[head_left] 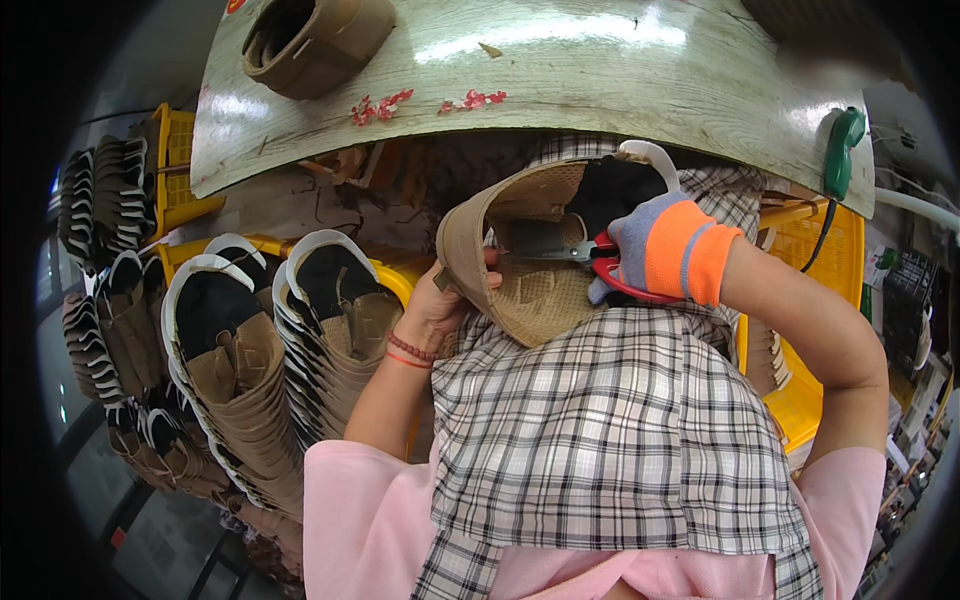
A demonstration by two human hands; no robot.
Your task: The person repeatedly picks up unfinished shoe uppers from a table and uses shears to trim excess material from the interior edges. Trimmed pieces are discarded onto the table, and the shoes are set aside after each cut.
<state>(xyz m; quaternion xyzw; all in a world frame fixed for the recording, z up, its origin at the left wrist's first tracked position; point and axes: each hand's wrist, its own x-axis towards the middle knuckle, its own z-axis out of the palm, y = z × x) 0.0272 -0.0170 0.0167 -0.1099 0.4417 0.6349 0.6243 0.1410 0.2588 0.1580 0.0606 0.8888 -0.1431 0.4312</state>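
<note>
A tan shoe upper [463, 245] with black lining and a white rim is held over my lap, its hollow inside facing up. My left hand [447, 302] grips its left wall, fingertips curled over the edge. In an orange and grey glove, my right hand [665, 250] is closed round the red handles of scissors [598, 250]. Their metal blades point left into the hollow of the upper, and part of them blends with the inner surface. Whether the blades touch the material I cannot tell.
Ahead stands a pale wood-grain table [560, 85] with another tan upper [318, 45] at its left. A green tool [845, 153] with a black cord sits at its right edge. Stacked uppers [235, 370] fill the left side. A yellow crate [835, 260] stands at right.
</note>
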